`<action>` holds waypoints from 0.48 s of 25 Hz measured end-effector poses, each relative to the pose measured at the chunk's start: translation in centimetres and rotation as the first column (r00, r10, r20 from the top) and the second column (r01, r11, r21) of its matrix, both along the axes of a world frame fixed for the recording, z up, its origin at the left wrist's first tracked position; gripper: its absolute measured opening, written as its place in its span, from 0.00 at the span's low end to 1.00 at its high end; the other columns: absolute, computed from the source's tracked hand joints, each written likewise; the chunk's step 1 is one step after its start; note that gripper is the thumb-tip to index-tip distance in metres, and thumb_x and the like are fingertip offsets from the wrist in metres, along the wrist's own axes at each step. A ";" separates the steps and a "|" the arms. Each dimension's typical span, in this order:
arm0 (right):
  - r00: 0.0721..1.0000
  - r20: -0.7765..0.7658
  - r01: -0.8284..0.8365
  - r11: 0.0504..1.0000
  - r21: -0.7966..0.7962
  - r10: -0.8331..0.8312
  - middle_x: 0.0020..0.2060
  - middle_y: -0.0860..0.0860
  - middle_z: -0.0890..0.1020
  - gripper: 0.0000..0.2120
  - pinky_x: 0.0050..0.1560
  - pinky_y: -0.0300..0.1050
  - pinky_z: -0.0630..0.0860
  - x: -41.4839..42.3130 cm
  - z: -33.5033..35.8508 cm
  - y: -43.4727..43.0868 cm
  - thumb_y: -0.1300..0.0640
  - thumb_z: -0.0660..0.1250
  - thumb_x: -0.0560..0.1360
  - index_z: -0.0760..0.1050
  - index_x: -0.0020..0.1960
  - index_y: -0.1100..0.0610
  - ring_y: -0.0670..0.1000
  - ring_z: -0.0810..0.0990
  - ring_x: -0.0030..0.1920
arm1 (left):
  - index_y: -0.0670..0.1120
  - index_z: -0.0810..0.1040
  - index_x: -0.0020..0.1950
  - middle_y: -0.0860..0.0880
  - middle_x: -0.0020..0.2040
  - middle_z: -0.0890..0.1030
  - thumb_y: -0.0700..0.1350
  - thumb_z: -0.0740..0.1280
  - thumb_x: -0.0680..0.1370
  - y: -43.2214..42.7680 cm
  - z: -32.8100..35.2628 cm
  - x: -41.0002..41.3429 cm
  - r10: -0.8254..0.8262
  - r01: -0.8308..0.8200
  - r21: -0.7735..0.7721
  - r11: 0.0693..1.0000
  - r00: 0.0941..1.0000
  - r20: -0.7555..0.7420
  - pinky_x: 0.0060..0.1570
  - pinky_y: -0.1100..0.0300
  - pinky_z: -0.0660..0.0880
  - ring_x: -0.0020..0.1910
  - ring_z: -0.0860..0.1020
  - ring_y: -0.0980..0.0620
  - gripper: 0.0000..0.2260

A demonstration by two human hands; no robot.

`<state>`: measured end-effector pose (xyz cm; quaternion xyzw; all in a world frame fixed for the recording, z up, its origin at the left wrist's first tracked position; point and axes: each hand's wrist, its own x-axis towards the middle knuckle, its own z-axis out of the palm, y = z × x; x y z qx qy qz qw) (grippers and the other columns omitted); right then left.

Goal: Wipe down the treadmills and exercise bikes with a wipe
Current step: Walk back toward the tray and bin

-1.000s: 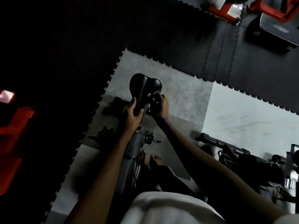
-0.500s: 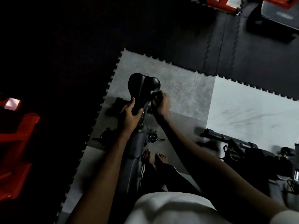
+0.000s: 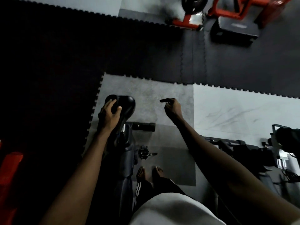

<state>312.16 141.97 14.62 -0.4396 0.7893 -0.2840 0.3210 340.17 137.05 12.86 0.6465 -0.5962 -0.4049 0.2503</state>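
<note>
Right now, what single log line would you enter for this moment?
left hand: grips bike saddle | right hand: apart from saddle, to its right, fingers curled, contents unclear

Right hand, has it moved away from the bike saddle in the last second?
Yes. The right hand was against the saddle; it now hangs clear of it, further to the right, over the grey floor tile.

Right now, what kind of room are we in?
Most likely a gym: an exercise bike saddle and pedal in front, interlocking floor mats underfoot, and red-framed equipment at the far edge.
</note>
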 end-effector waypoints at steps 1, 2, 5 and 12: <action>1.000 0.011 0.027 0.999 0.024 -0.027 0.33 0.55 0.78 0.20 0.25 0.40 0.61 -2.7 1.3 0.1 0.68 0.57 0.73 0.84 0.54 0.57 0.51 0.68 0.26 | 0.41 0.75 0.71 0.41 0.72 0.73 0.46 0.68 0.80 -1.6 1.0 -1.6 -0.058 0.058 0.002 0.998 0.998 -0.012 0.72 0.53 0.66 0.72 0.71 0.43 0.20; 0.997 0.024 0.070 0.997 0.043 -0.071 0.30 0.54 0.76 0.19 0.26 0.42 0.61 -5.4 2.8 0.4 0.66 0.58 0.72 0.84 0.55 0.57 0.51 0.68 0.26 | 0.42 0.74 0.72 0.42 0.72 0.73 0.46 0.68 0.81 -3.0 2.3 -3.3 -0.116 0.116 -0.002 0.993 0.993 -0.027 0.72 0.52 0.66 0.72 0.70 0.44 0.21; 0.975 0.037 0.220 0.975 0.011 -0.220 0.41 0.54 0.82 0.20 0.38 0.41 0.69 -13.1 7.3 1.3 0.62 0.62 0.68 0.83 0.57 0.57 0.51 0.78 0.41 | 0.52 0.68 0.77 0.48 0.76 0.69 0.54 0.67 0.80 -6.4 6.3 -9.4 -0.301 0.300 -0.021 0.954 0.952 -0.058 0.74 0.52 0.64 0.74 0.67 0.49 0.25; 0.912 -0.103 0.384 0.915 -0.123 -0.397 0.48 0.53 0.83 0.25 0.31 0.31 0.71 -31.7 18.4 3.5 0.69 0.59 0.70 0.83 0.60 0.54 0.48 0.80 0.40 | 0.62 0.73 0.70 0.49 0.73 0.73 0.64 0.67 0.71 -11.9 15.4 -28.9 -0.557 0.537 -0.182 0.823 0.826 -0.081 0.73 0.48 0.67 0.72 0.71 0.52 0.28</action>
